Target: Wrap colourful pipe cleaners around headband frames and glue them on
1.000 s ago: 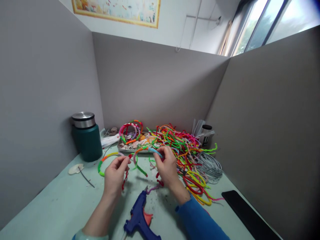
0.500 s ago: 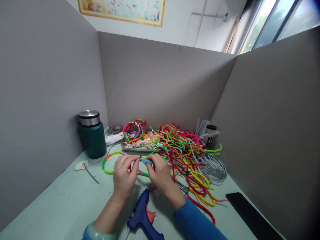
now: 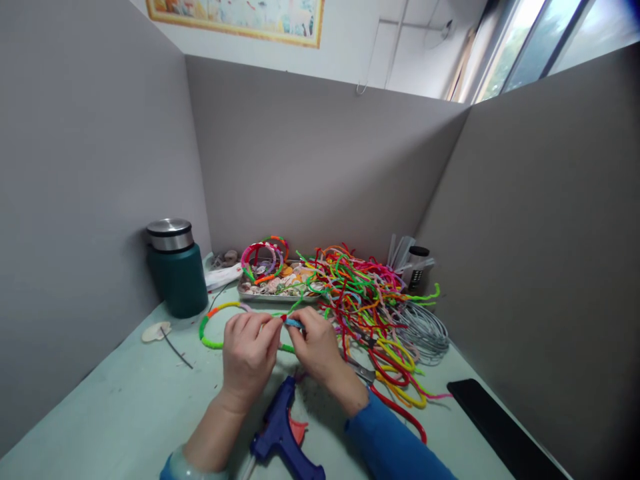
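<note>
My left hand (image 3: 249,353) pinches the tip of a red pipe cleaner (image 3: 283,319) between thumb and forefinger. Right beside it, my right hand (image 3: 318,347) is closed on a light blue wrapped section (image 3: 294,323). A ring wrapped in coloured pipe cleaner (image 3: 204,329), with green, orange and yellow parts, curves out behind the left hand; the blue section seems to belong to it, though fingers hide the join. On the table below both hands lies a blue glue gun (image 3: 280,427) with an orange-red trigger.
Behind the hands are a metal tray (image 3: 245,295) holding buttons and finished rings, and a tangled heap of pipe cleaners (image 3: 350,280). Scissors (image 3: 363,371) and coiled grey wire (image 3: 427,337) lie to the right. A green flask (image 3: 179,283) stands left, near grey partitions (image 3: 320,153).
The fingertips have come closer together, and the red end now sits against the blue section, with less blue showing. The view has shifted slightly.
</note>
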The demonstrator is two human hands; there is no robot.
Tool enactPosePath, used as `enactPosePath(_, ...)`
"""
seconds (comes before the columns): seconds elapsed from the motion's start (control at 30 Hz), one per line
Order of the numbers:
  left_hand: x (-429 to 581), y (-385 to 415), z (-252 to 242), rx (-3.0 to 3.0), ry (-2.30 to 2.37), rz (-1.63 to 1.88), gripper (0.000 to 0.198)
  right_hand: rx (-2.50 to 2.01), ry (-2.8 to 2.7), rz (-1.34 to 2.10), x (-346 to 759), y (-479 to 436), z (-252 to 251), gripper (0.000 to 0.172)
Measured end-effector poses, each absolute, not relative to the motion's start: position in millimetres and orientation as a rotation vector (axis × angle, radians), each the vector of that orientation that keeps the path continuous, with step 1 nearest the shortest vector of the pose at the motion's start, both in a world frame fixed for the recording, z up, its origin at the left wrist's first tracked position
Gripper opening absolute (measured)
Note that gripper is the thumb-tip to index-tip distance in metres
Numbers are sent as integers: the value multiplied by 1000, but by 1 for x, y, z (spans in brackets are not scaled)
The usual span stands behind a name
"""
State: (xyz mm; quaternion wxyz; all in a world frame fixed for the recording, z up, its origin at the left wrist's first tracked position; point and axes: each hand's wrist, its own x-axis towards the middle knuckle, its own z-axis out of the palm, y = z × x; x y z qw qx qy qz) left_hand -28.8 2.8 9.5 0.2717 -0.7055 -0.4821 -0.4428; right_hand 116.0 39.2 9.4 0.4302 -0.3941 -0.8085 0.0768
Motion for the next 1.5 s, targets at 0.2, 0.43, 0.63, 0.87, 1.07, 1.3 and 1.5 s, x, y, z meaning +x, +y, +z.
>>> enactPosePath(0.2, -26, 2, 11, -1928, -1325, -1161, 11, -988, -2019, 197, 116, 40, 8, 10)
enactPosePath(0.43, -25, 4, 9, -1980, -1345, -1317, 22, -991, -2006, 207, 117, 39, 10, 11)
enactPosePath(0.63, -29, 7, 7, -2013, -1270, -1212, 31, -973, -1990, 232, 116, 37, 13, 13)
enactPosePath(0.87, -32, 7, 6, -1974, -1196, -1228, 30, -944, -1901, 371, 112, 35, 16, 11)
enactPosePath(1.07, -29, 5, 10, -1926, -1167, -1277, 29, -902, -1816, 495, 109, 32, 18, 11)
enactPosePath(1.3, -27, 6, 8, -1957, -1221, -1356, 47, -896, -1819, 579, 112, 33, 23, 10)
enactPosePath(1.5, -24, 8, 5, -1817, -1618, -1832, 54, -850, -1686, 757, 125, 41, 30, 8)
